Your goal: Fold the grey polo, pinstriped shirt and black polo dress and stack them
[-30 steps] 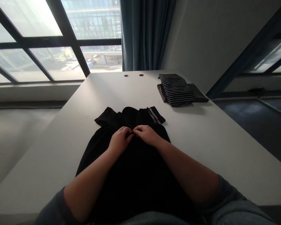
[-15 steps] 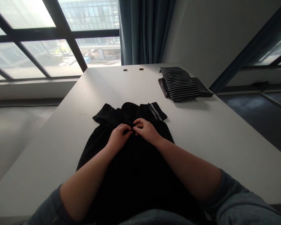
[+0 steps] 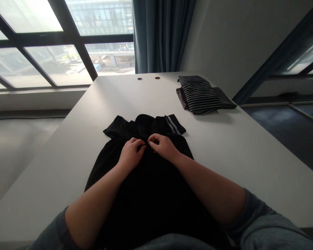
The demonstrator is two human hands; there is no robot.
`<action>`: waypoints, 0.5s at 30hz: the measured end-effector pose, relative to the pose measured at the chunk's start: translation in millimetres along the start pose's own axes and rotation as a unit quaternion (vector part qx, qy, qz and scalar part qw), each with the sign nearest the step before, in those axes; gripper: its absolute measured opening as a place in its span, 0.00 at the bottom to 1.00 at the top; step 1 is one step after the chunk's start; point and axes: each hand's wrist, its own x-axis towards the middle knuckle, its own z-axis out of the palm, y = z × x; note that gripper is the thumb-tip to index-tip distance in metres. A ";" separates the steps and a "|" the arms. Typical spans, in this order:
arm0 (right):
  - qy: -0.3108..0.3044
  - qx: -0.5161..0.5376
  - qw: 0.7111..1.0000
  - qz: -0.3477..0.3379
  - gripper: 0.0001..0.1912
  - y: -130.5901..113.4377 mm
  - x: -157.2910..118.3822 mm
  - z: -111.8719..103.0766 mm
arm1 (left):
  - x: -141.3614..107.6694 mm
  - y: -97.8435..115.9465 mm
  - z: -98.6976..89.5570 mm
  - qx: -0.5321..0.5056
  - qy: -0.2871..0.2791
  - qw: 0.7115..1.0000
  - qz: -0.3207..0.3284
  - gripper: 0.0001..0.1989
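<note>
A black garment (image 3: pixel 153 187) lies spread on the white table in front of me, running from the near edge up to a bunched top. Its right sleeve end (image 3: pixel 173 124) carries two grey stripes; a plain black sleeve end points out to the left. My left hand (image 3: pixel 131 152) is pinched closed on the garment's cloth near the middle, below the bunched part. Close beside it, my right hand (image 3: pixel 163 146) also pinches the cloth, thumb against forefinger. Only a small gap separates the two sets of fingertips. The dark fabric hides any detail between them.
Toward the back right of the white table (image 3: pixel 114 93) is a folded black cloth with white stripes (image 3: pixel 200 95), resting on a dark grey folded cloth (image 3: pixel 224 99). Two round holes (image 3: pixel 157 78) sit near the far edge. Behind are a blue curtain (image 3: pixel 161 34) and windows.
My hands have shifted very slightly and the fingertips are a little further apart. The garment and the folded cloths lie as before.
</note>
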 end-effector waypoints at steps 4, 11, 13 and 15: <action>-0.017 -0.039 0.999 -0.023 0.12 2.3 1.0 -3.1 | 2.0 -2.2 1.0 -0.013 0.008 1.000 0.003 0.06; -0.037 0.050 0.998 0.028 0.12 8.5 2.2 0.4 | -0.3 2.2 -5.3 0.038 0.025 0.999 0.011 0.05; -0.040 0.084 0.995 0.023 0.13 7.4 1.7 0.5 | -0.7 4.0 -7.6 0.053 0.028 0.998 0.024 0.06; -0.045 0.106 0.993 0.021 0.13 6.6 1.1 -0.3 | -0.6 5.1 -8.4 0.032 0.021 0.998 0.040 0.07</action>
